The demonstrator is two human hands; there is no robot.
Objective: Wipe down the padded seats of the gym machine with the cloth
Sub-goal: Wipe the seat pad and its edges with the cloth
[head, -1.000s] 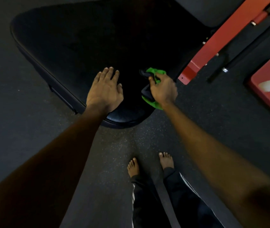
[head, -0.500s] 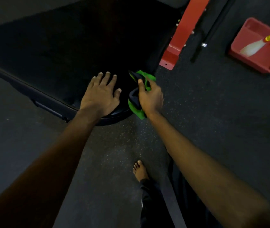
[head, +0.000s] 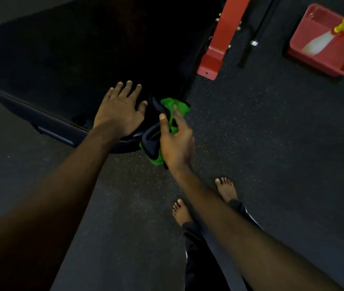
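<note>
Nearest to the camera, two bare feet (head: pixel 182 213) stand on the dark speckled floor (head: pixel 271 143), on the near side of the padded seat (head: pixel 62 59), with dark trousers (head: pixel 198 259) above them at the lower edge of the view. Both forearms reach forward from there towards the seat's rounded near corner.

The left hand (head: pixel 118 114) lies flat on top of that corner, palm down, its fingers (head: pixel 128 87) straight and spread, holding nothing. Just beside it, at the right edge of the same corner, the right hand (head: pixel 176 141) grips the cloth (head: pixel 177 106): thumb and fingers wrap around a bunched green and black wad. The cloth is pressed against the seat's edge, part of it hanging below the hand past the rim.

The black seat itself spreads away to the left and up into shadow. Beyond its right side a red frame bar (head: pixel 219 43) of the machine comes down to the floor. Farther to the right of the seat, well apart from it, a red tub (head: pixel 324 57) sits on the floor with a white spray bottle (head: pixel 318 44) lying inside.
</note>
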